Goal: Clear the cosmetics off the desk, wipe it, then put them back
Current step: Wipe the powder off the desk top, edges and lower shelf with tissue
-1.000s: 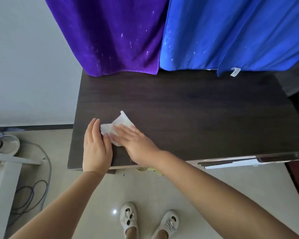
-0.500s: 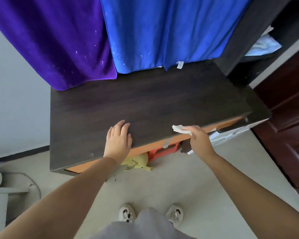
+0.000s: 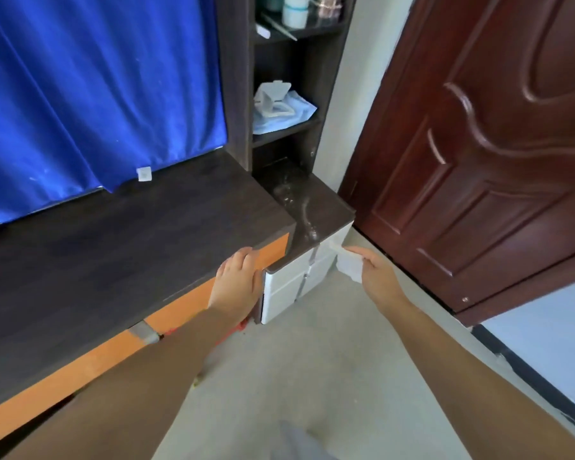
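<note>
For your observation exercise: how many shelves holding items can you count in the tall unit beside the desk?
2. The top shelf holds jars and containers; the middle shelf holds a wipes pack. More shelves may sit above the frame.

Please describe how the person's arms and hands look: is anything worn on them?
Both forearms are bare: no sleeves, gloves, watch or bracelets show. The left hand and right hand carry no visible rings. Each has short fingers and a broad forearm.

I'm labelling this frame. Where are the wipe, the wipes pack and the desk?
wipe (image 3: 350, 267), head view, its middle
wipes pack (image 3: 276, 104), head view, open lid
desk (image 3: 113, 240), head view, bare top
</note>
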